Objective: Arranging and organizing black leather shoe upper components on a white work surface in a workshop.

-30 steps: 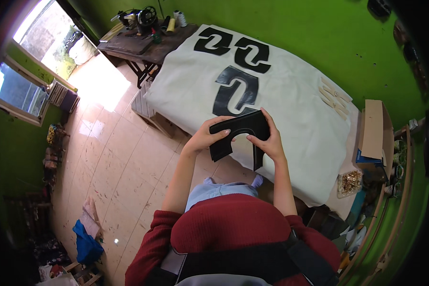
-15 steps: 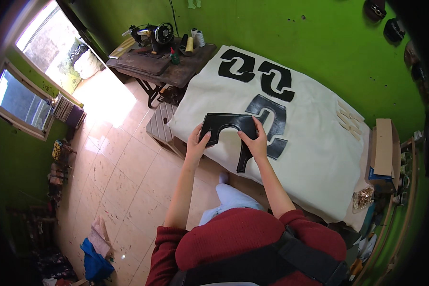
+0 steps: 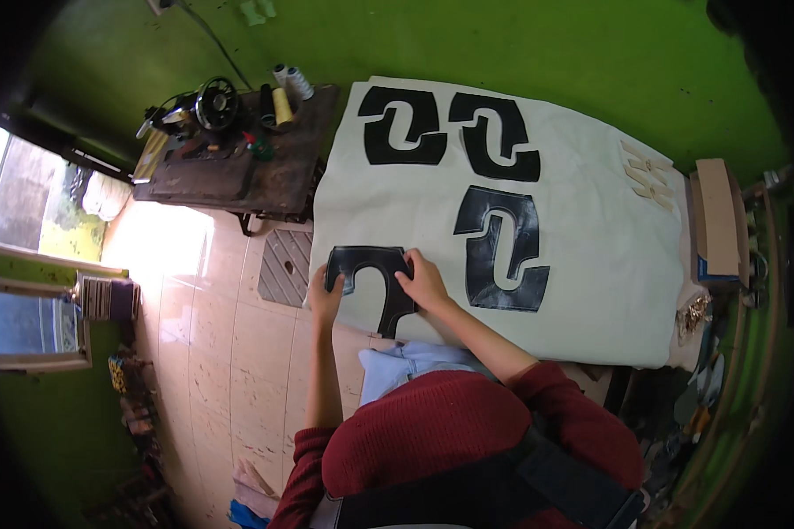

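Note:
My left hand (image 3: 324, 295) and my right hand (image 3: 425, 280) grip a black, leather-looking curved piece (image 3: 370, 256) by its two sides. It has a rounded cut-out and a longer arm on the right that points down toward me. The piece is over the front left part of a table covered with white cloth (image 3: 600, 256); whether it rests there I cannot tell. To its right lies a pair of glossy dark hooked pieces (image 3: 483, 278), set around a narrow gap. Farther back are two similar black pairs, one at the left (image 3: 425, 110) and one beside it (image 3: 473, 145).
A dark wooden sewing table (image 3: 207, 172) with a sewing machine (image 3: 216, 104) and thread spools (image 3: 282, 106) adjoins on the left. Small beige pieces (image 3: 648, 176) lie at the far right, near a cardboard box (image 3: 722, 220). A grey slatted stool (image 3: 285, 264) stands by the table's left edge.
My hands have carried the black piece left and toward the table's front left, away from the glossy pair, which is now uncovered. The whole view has turned.

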Demonstrator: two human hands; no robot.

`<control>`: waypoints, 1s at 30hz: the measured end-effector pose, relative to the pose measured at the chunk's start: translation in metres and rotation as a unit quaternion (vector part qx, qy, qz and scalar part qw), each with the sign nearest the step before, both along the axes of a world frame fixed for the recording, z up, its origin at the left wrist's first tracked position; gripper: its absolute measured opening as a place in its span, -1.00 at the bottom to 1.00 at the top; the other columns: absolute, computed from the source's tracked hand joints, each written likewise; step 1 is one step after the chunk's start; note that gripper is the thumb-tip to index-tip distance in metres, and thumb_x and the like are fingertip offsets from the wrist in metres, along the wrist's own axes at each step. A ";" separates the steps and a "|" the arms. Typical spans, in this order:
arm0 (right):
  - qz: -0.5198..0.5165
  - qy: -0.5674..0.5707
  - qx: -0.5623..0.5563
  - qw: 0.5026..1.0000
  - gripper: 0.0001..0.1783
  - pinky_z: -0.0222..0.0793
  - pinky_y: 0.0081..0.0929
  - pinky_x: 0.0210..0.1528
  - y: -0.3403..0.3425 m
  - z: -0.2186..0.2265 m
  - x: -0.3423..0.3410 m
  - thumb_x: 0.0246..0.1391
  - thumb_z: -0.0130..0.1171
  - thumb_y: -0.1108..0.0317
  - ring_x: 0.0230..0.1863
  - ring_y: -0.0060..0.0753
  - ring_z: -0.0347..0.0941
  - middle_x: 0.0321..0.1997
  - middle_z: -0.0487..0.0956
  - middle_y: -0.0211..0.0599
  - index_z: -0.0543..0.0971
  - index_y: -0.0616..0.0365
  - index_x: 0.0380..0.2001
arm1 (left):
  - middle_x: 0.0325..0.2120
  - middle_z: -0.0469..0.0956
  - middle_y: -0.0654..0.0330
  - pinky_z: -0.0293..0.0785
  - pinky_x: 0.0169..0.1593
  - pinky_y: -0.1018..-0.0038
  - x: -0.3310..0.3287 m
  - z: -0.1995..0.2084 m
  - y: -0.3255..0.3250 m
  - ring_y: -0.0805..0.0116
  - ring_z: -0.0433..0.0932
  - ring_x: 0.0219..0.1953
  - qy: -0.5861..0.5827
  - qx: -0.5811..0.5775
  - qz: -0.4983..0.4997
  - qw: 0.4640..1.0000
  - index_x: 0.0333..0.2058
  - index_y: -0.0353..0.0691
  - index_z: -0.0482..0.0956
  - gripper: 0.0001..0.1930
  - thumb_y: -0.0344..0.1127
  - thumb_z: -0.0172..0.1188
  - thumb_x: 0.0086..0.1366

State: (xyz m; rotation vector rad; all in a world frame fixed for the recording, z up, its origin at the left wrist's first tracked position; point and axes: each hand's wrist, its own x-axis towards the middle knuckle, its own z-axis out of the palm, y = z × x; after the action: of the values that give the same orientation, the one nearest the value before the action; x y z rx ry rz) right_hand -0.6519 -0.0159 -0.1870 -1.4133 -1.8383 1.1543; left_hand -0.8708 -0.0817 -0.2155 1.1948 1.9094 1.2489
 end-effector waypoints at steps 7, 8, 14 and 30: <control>-0.140 0.023 0.090 0.986 -0.66 0.22 -0.30 0.03 -0.016 -0.007 0.003 -0.32 0.28 0.48 -0.03 -0.02 0.26 -0.07 0.32 -0.06 0.43 0.22 -0.38 | -0.08 0.47 0.02 0.35 0.00 0.30 0.009 0.063 0.040 0.09 0.43 -0.02 0.182 -0.020 -0.079 0.980 -0.07 -0.28 0.45 -0.49 -0.25 0.34 -0.02; -0.145 0.012 0.092 0.985 -0.67 0.22 -0.29 0.01 -0.015 -0.001 -0.003 -0.32 0.26 0.48 -0.02 -0.03 0.25 -0.06 0.31 -0.07 0.43 0.23 -0.37 | -0.04 0.44 0.03 0.30 0.06 0.28 0.002 0.061 0.054 0.05 0.37 0.05 0.222 0.052 -0.091 0.969 -0.06 -0.26 0.45 -0.53 -0.27 0.29 0.03; -0.170 -0.061 0.095 0.979 -0.72 0.26 -0.25 -0.10 -0.018 0.015 -0.021 -0.24 0.18 0.46 -0.13 0.00 0.33 -0.20 0.40 -0.02 0.43 0.25 -0.36 | 0.14 0.26 0.12 -0.09 0.21 -0.03 0.042 0.068 0.156 0.02 0.10 0.23 0.369 0.077 -0.254 0.891 0.10 -0.10 0.31 -0.55 -0.18 0.00 0.24; -0.045 0.308 -0.227 0.923 -0.82 0.23 -0.79 -0.21 -0.003 0.074 0.022 0.03 0.10 0.51 -0.29 -0.81 0.35 -0.37 0.48 -0.58 0.40 0.11 -0.26 | 0.29 -0.06 0.24 -0.38 0.07 -0.44 0.029 0.012 0.183 0.09 -0.16 0.33 0.435 0.078 -0.311 0.842 0.24 0.01 0.04 -0.43 -0.01 -0.14 0.30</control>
State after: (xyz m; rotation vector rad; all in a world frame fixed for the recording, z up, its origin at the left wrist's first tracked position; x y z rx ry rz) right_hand -0.6296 -0.0192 -0.1133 -1.1462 -1.0965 1.8025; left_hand -0.8414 0.1009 -0.2035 2.5209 1.6756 0.5135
